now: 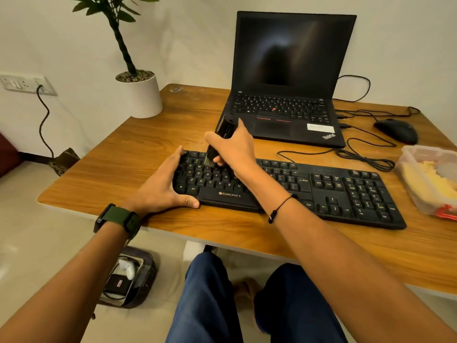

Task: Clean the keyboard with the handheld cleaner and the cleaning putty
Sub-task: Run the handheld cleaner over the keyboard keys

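Observation:
A black keyboard (346,191) lies across the wooden desk (138,149). My right hand (232,149) grips a black handheld cleaner (223,128), tilted, with its brush tip on the upper left letter keys. My left hand (163,186) holds the keyboard's left end, thumb at the front edge and fingers at the back edge. Yellow cleaning putty (431,180) sits in a clear plastic container (420,194) at the desk's right edge.
An open black laptop (284,78) stands behind the keyboard. A black mouse (397,131) and loose cables (366,157) lie at the back right. A potted plant (141,95) stands left of the desk. A pouch of items (127,277) lies on the floor.

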